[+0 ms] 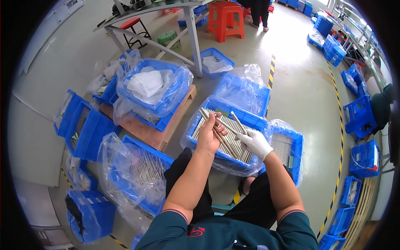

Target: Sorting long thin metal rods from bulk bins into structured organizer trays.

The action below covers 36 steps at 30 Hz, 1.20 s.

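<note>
My left hand (pixel 209 135) is bare and closed around a bundle of slim metal rods (pixel 226 144), which slant down to the right. My right hand (pixel 256 143), in a white glove, grips a metal rod (pixel 238 121) that points up and away. Another rod (pixel 225 124) runs slantwise between the two hands; which one bears it I cannot tell. Both hands are above a blue plastic bin (pixel 259 121) lined with clear film, where rows of similar rods (pixel 199 129) lie side by side.
To the right sits a blue bin (pixel 296 164) of rods; to the left, a film-covered bin (pixel 156 205) with loose rods. A wooden pallet (pixel 175 121) bears another bin (pixel 172 68). Beyond are a table leg (pixel 192 41), an orange stool (pixel 226 23) and a standing person (pixel 260 12).
</note>
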Tool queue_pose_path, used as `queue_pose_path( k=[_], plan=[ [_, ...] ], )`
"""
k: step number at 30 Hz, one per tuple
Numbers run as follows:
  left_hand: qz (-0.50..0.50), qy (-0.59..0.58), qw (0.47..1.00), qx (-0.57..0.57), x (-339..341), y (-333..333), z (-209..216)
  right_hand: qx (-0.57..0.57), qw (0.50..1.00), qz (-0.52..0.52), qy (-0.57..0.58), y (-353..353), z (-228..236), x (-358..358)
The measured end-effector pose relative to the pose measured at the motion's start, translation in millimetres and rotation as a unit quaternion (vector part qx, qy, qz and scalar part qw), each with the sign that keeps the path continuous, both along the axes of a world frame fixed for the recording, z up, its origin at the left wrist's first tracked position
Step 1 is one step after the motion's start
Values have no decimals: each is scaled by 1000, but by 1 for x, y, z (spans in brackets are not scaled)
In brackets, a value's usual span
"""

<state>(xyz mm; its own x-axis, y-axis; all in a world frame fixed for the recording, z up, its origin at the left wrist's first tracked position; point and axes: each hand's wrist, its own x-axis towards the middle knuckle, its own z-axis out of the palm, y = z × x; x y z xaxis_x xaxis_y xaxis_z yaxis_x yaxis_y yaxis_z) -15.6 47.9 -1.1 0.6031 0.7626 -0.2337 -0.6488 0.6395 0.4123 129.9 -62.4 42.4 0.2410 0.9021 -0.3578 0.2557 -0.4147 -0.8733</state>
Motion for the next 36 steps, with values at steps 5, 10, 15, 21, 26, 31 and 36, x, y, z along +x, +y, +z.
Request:
queue_pose_path(
  k=[5, 10, 15, 21, 26, 31, 36],
  plan=[
    [-23, 0, 1000, 13, 5, -6, -3, 17, 999, -25, 35, 3, -3, -5],
    [-74, 74, 994, 32, 13, -23, 1, 80, 987, -74, 121, 9, -2, -13],
    [-76, 90, 992, 48, 16, -29, -5, 91, 972, -85, 198, 13, 1, -15],
    [-140, 122, 979, 81, 13, -27, -6, 93, 940, -130, 300, 15, -5, -16],
    [-133, 150, 977, 67, 18, -41, -3, 38, 963, -106, 246, 13, 8, -12],
    [-112, 145, 978, 96, 15, -37, -6, 60, 977, -156, 131, 14, -3, -1],
    [-224, 185, 953, 82, 16, -43, 7, 36, 971, -140, 192, 17, 3, 17]
  ],
)
